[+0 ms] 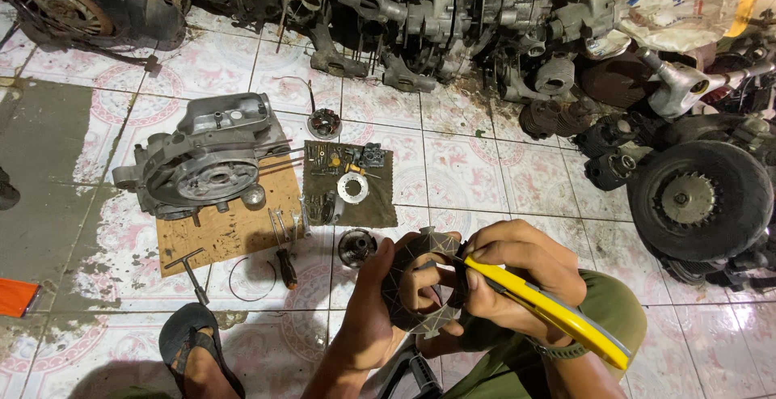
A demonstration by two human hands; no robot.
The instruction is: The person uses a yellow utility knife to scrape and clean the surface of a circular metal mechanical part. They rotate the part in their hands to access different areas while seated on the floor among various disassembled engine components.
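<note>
1. Where the tiled floor [485, 173] meets the left edge, an orange flat object [16, 296] lies partly out of view.
2. Sandalled foot [194, 350]: bottom left, resting on the floor.
3. T-handle wrench [190, 274]: on the floor at the near edge of the cardboard sheet [226, 229].
4. Engine casing [206, 160]: grey metal, sits on the cardboard's far left part.
5. Thin wire ring [250, 279]: on the floor just below the cardboard.
6. Screwdriver [284, 261]: dark handle, beside the ring, at the cardboard's right corner.
7. Dark cloth [380, 205]: right of the cardboard, carrying small parts, among them a pale ring plate [353, 187].
8. Small round part [325, 123]: on the floor beyond the cloth.
9. Round dark component [356, 247]: on the floor just below the cloth, near the left hand.
10. Left hand [372, 302]: grip clenched around the left side of the dark round plate [416, 314], thumb across its centre opening; the plate is held above the floor, in front of the knee.
11. Right hand [517, 274]: grip grasping a yellow-handled tool [558, 314], its tip touching the plate's upper right edge.
12. Olive trouser knee [614, 302]: under the right hand.
13. Wheel with tyre [699, 201]: far right, among heaped engine parts [453, 19] along the top.
</note>
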